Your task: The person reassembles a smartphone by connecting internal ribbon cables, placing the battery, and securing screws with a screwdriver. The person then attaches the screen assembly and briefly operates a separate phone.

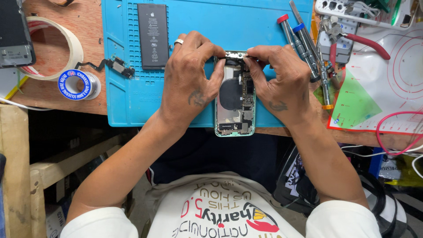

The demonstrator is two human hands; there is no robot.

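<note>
The opened phone chassis with a pale green frame and exposed circuit boards (235, 99) lies face-open at the near edge of the blue silicone repair mat (128, 101), its lower end overhanging the mat and the wooden bench. Both hands work at its top end.

The left hand (189, 83) lies over the chassis's left side, thumb and forefinger pinched at the small dark component at the top edge (235, 56). The right hand (275, 79) pinches the same component from the right, fingertips closed to a narrow gap. Whether the part is gripped or merely pressed cannot be determined.

Hazards, by judgement:
- The chassis overhangs the bench edge; downward pressure at the far end is safe, but a pull toward the person could slide it off.
- The component looks small and thin; uneven force from the two pinches could bend it or tear a connector.
- The loose black rectangular battery (153, 35) lies close to the left hand; a knock could shift it.

Count, largest to smallest:
- Repair mat: one.
- Wide roll of cream tape (72, 48): one.
- Battery: one.
- Red-handled pliers (359, 42): one.
- Precision screwdrivers, red-capped (297, 44) and blue-capped: two visible.
- Small blue-labelled solder spool (78, 84): one.
- Detached black flex part (118, 66): one.
</note>
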